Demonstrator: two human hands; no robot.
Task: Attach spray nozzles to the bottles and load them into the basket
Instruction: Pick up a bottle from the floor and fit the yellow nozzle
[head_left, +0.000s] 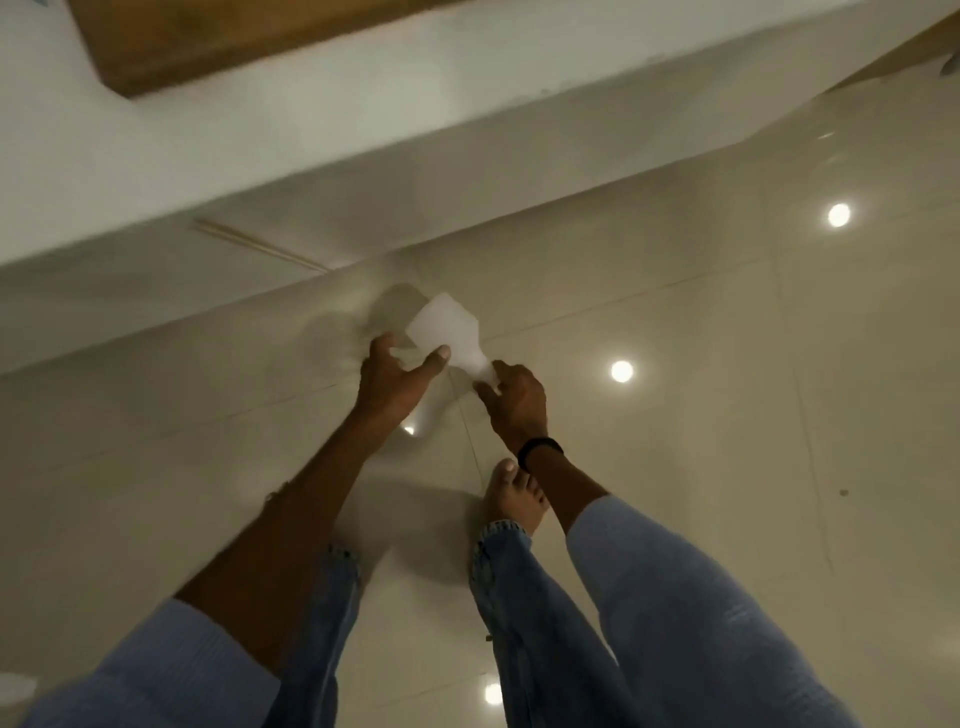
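Observation:
A white plastic bottle (451, 335) is held tilted above the floor, its base pointing away from me and its neck toward my right hand. My left hand (397, 376) grips the wide body of the bottle between thumb and fingers. My right hand (514, 397) is closed around the bottle's neck, and what it holds there is hidden by its fingers. No basket and no loose nozzle are in view. The picture is blurred by motion.
Glossy beige floor tiles (675, 467) reflect ceiling lights. A white wall base (311, 130) runs diagonally across the top, with a wooden panel (208, 36) above it. My bare foot (511, 496) and jeans-clad legs stand below the hands.

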